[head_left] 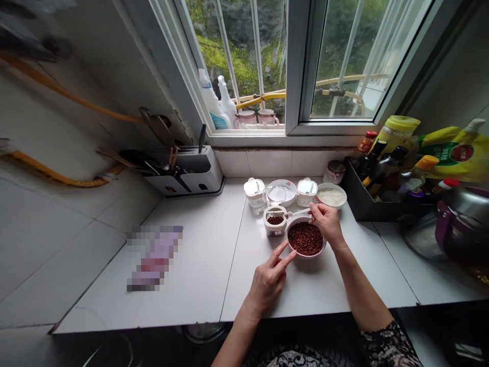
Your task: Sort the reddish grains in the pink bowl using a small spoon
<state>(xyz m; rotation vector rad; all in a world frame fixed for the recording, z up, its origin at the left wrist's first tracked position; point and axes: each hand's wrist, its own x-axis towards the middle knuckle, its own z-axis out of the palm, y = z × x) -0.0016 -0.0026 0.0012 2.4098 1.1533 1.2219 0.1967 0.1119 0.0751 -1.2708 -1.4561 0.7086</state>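
A white bowl point(309, 256) full of dark red-brown grains stands on the white counter. My right hand point(326, 223) is closed on the handle of a small white spoon point(300, 212), whose head is at the rim of a small white jar point(275, 230). That jar is open and holds some of the same dark grains. Two fingers of my left hand point(269, 280) are stretched out and touch the left side of the bowl; nothing is in this hand.
Behind are two lidded jars point(254, 188) point(306, 189), a round white dish point(281, 192) and a bowl of white contents point(331, 195). A utensil holder point(198, 171) stands left, a black box of bottles point(376, 208) and a metal pot point(424, 239) right.
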